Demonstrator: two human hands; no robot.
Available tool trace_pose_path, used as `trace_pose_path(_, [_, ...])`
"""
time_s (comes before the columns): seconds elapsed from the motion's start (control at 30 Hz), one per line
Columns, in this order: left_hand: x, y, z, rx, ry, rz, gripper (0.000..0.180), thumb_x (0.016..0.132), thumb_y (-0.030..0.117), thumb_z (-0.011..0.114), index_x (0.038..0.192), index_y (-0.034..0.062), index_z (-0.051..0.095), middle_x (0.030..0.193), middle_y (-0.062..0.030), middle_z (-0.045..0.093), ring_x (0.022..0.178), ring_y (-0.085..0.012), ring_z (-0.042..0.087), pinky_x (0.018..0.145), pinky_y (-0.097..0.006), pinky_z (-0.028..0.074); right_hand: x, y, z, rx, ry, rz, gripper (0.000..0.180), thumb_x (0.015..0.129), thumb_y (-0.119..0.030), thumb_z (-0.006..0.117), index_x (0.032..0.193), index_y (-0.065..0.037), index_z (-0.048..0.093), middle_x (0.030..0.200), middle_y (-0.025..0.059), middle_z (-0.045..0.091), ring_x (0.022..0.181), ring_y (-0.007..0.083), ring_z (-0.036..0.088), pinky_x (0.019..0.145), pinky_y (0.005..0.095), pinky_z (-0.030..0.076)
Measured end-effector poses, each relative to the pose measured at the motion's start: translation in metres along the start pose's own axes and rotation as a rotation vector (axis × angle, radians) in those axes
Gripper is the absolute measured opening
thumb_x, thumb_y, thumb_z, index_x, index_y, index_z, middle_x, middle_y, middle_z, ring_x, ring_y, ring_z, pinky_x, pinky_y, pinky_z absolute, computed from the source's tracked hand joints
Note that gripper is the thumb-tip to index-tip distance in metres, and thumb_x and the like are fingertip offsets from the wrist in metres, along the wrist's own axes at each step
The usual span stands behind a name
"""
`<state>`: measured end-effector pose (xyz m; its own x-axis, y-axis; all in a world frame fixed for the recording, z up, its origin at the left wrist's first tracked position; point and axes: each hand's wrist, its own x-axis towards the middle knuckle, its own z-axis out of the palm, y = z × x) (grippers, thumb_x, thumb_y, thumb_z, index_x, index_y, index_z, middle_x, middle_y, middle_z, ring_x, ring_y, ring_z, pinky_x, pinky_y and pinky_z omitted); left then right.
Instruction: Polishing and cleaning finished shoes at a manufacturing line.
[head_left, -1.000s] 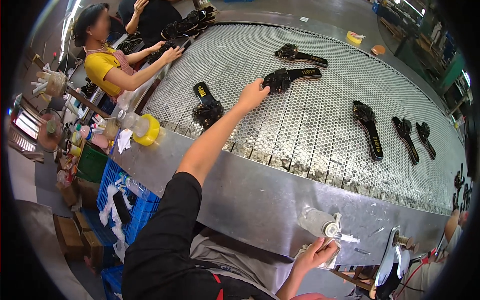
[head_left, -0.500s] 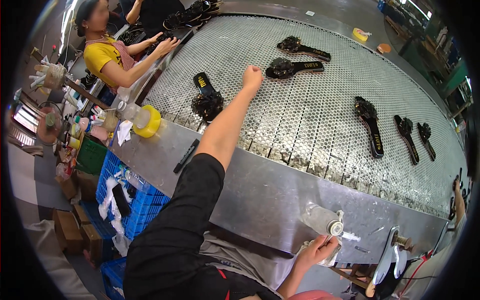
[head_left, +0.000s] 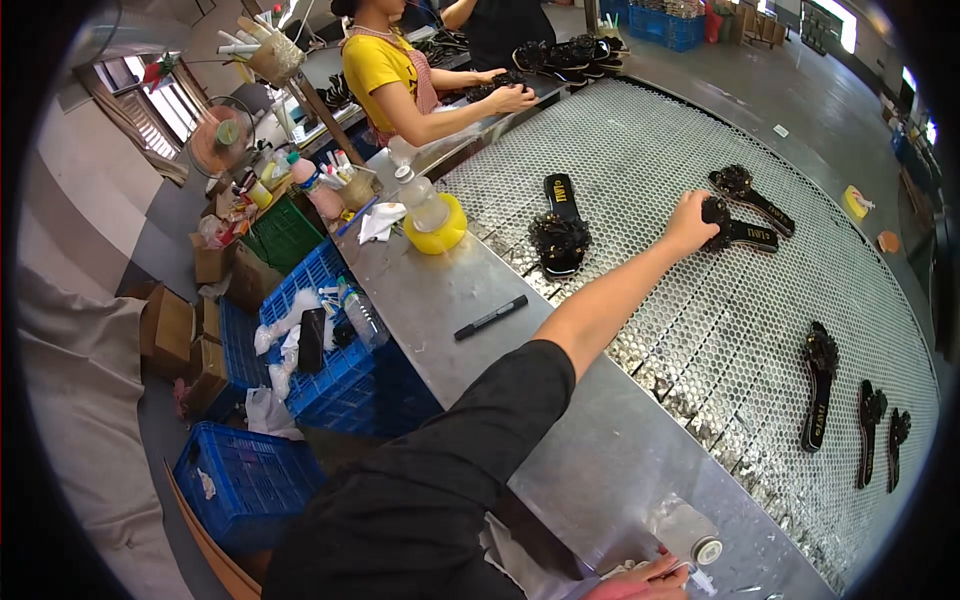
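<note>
My left hand (head_left: 690, 222) reaches over the perforated conveyor surface, its fingers closed on the black flower-trimmed end of a slide sandal (head_left: 752, 235). Touching or nearly touching that sandal is another similar sandal (head_left: 766, 208) just beyond it. A third black sandal (head_left: 563, 228) lies to the left of my forearm. Low in the picture, my right hand (head_left: 655, 578) is closed beside a clear bottle (head_left: 686, 530) with a white cap. A thin white, syringe-like tube (head_left: 703, 580) shows beside its fingers; what they hold is partly cut off and hidden.
More sandals (head_left: 820, 390) lie at right on the mesh belt (head_left: 640, 120). On the metal ledge (head_left: 440, 350) are a black marker (head_left: 491, 317) and a bottle in a yellow ring (head_left: 440, 235). A co-worker in yellow (head_left: 385, 75) handles black footwear; blue crates (head_left: 255, 480) stand lower left.
My left hand has moved right and closed on the sandal's flower end. The view has swung left, so the belt and sandals appear farther right. My right hand stays by the bottle.
</note>
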<state>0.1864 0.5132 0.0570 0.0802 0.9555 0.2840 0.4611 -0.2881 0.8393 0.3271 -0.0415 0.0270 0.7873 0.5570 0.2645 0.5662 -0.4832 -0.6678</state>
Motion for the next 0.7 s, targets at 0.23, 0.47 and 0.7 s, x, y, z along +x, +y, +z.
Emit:
trace_pose_path(0.23, [-0.057, -0.008, -0.014, 0.338, 0.052, 0.431, 0.061, 0.081, 0.019, 0.08, 0.132, 0.0041, 0.051, 0.123, -0.0171, 0.047, 0.113, -0.0373, 0.053, 0.096, -0.046, 0.048, -0.005, -0.005, 0.011, 0.359, -0.031, 0.104, 0.028, 0.11, -0.022, 0.052, 0.12, 0.004, 0.054, 0.098, 0.0094, 0.06, 0.085, 0.0172, 0.053, 0.077, 0.0303, 0.044])
trace_pose_path(0.47, [-0.096, -0.004, -0.024, 0.403, 0.029, 0.235, 0.058, 0.085, 0.025, 0.08, 0.124, 0.0019, 0.045, 0.118, -0.0189, 0.045, 0.108, -0.0416, 0.058, 0.087, -0.051, 0.052, -0.005, -0.018, 0.007, 0.472, -0.059, 0.119, 0.026, 0.109, -0.022, 0.051, 0.119, 0.002, 0.055, 0.095, 0.0067, 0.058, 0.083, 0.0153, 0.047, 0.076, 0.0279, 0.04])
trace_pose_path(0.7, [-0.081, 0.01, -0.026, 0.423, -0.099, 0.167, 0.026, 0.089, 0.018, 0.074, 0.102, 0.008, 0.055, 0.107, -0.0107, 0.053, 0.089, -0.0351, 0.064, 0.075, -0.047, 0.052, -0.004, -0.009, 0.008, 0.337, -0.044, 0.209, 0.049, 0.099, -0.042, 0.068, 0.111, 0.005, 0.062, 0.09, 0.0212, 0.064, 0.075, 0.031, 0.058, 0.067, 0.0431, 0.052])
